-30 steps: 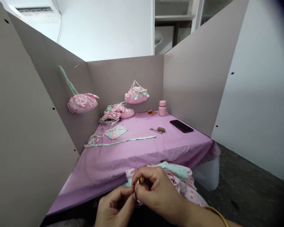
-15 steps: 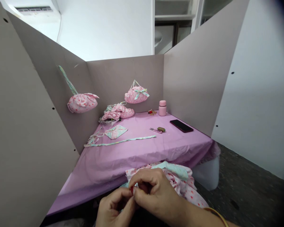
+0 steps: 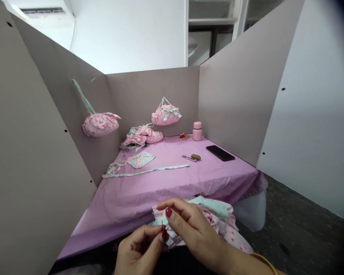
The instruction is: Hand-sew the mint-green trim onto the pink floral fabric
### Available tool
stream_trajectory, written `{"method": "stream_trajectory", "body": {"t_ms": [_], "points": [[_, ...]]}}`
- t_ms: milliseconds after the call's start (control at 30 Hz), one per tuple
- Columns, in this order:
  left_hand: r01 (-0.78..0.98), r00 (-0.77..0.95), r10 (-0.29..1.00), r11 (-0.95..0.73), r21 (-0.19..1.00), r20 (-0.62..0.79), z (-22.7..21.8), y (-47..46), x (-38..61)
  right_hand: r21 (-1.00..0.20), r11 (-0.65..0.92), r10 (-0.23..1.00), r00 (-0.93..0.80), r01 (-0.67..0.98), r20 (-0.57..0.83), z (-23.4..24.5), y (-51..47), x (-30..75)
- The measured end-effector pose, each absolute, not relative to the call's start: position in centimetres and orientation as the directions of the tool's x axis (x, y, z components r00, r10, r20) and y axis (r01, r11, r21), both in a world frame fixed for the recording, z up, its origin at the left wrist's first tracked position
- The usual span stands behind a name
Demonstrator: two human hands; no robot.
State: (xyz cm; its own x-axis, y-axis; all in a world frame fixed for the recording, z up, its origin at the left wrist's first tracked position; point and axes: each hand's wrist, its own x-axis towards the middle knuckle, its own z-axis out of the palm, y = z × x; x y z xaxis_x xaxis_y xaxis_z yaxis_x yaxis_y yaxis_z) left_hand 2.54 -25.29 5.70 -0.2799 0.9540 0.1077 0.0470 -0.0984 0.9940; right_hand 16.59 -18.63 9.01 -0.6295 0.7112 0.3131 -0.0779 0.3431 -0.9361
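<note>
My left hand [image 3: 143, 244] pinches a thin needle [image 3: 162, 222] upright between thumb and forefinger; any thread on it is too fine to make out. Close beside it on the right, my right hand [image 3: 195, 229] has its fingers apart and nothing in them. Its thumb hovers just above the needle. Under and behind both hands lies bunched pink dotted fabric with mint-green parts [image 3: 229, 229], over the front of the table. My right hand hides part of this fabric.
On the purple-covered table [image 3: 160, 183] lie a mint strip [image 3: 149, 172], a folded cloth piece [image 3: 141, 159], thread snips [image 3: 189, 158], a thread spool [image 3: 195, 157], a phone [image 3: 220, 153] and a pink bottle [image 3: 197, 131]. Two pink pouches [image 3: 101, 125] hang by grey partitions [image 3: 229, 95].
My right hand's thumb and forefinger have parted and moved off the left fingertips. The needle now shows in my left hand's pinch.
</note>
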Motion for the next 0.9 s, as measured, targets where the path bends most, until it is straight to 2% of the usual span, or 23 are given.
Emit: {"method": "stream_trajectory", "body": {"t_ms": [267,433,533,667,900], "points": [[-0.081,-0.344,0.936,-0.107,0.991,0.073,5.7,-25.1,2.4,-0.96,0.256,0.706,-0.656,-0.114,0.266,8.6,-18.3,16.3],[-0.098,-0.355,0.932,-0.119,0.988,0.077,5.6,-25.2,2.3,-0.977,0.212,0.72,-0.671,-0.031,0.178,8.3,-18.4,16.0],[-0.078,-0.391,0.917,-0.122,0.989,0.082,5.7,-25.2,2.3,-0.974,0.227,0.739,-0.648,-0.019,0.185,8.3,-18.3,15.9],[-0.089,-0.43,0.9,-0.121,0.989,0.072,5.7,-25.1,2.4,-0.972,0.228,0.737,-0.642,-0.058,0.211,8.1,-18.1,15.8],[-0.153,-0.449,0.89,-0.159,0.975,0.074,4.9,-24.8,1.8,-0.972,0.121,0.746,-0.627,-0.202,0.223,7.8,-17.8,15.9]]}}
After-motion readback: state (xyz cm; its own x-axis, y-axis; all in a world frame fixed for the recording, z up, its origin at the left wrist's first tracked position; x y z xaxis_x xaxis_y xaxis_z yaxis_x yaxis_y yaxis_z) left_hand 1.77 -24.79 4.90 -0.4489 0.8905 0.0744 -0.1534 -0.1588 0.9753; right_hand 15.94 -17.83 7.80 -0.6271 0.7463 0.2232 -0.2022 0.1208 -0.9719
